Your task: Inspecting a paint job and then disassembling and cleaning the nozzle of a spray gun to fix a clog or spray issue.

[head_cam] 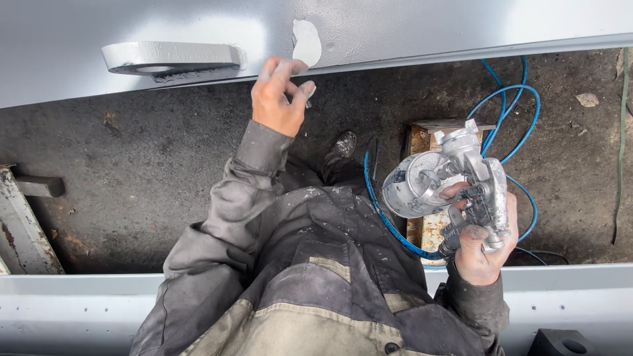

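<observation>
- The left hand (pixel 280 99) is up by the big grey metal beam (pixel 395 29) at the top.
- Its fingers are bent and close together, with grey paint on the tips. It may be pinching something small, but I cannot tell what.
- Just above those fingers there is a pale white patch (pixel 306 41) on the beam. The fingertips are very near it.
- A flat grey metal tab with a hole (pixel 168 58) sticks out of the beam, off to one side of the hand.
- The right hand (pixel 481 244) is wrapped tight around the handle of a silver spray gun (pixel 478 171).
- The spray gun is held up in the air, over the dark ground, near the person's right side. Its round metal cup (pixel 409 184) sticks out to the side.
- A blue hose (pixel 521 105) loops on the dirty ground (pixel 132 151) behind the gun.
- Another grey metal beam (pixel 79 310) runs along the bottom, close to the person's grey work jacket (pixel 310 277).
</observation>
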